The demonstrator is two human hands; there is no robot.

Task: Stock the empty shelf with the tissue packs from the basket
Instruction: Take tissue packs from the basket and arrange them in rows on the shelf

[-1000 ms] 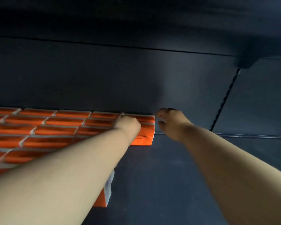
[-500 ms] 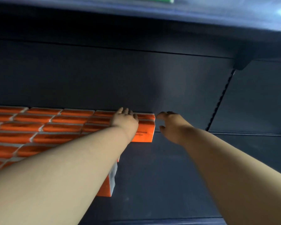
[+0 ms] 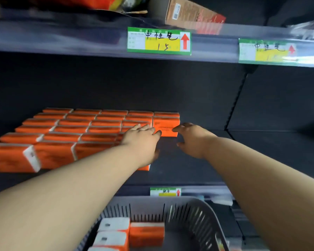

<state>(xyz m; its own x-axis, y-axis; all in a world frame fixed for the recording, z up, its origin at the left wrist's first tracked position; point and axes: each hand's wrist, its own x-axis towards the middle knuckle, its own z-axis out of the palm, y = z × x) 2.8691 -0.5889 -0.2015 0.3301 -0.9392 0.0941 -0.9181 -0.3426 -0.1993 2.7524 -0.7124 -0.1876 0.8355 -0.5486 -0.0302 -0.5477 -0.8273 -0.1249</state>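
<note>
Dark store shelving fills the view, and its middle shelf (image 3: 198, 169) carries orange tissue packs (image 3: 71, 131) in tidy rows over the left half, while the right half shows bare board. Both hands are at the right end of those rows, by the end pack (image 3: 166, 125) near the back. The left hand (image 3: 141, 140) lies flat, fingers straight and close together, their tips on that pack's lower left corner; it grips nothing. The right hand (image 3: 192, 140) sits just beside the pack's right edge, fingers spread and lightly bent, holding nothing; whether a fingertip touches the face I cannot tell. The step looks like squaring a placed pack into line. Next the hands would need to drop to the grey basket (image 3: 198, 214) below, where more packs (image 3: 146, 232) wait, and carry them to the bare stretch
</note>
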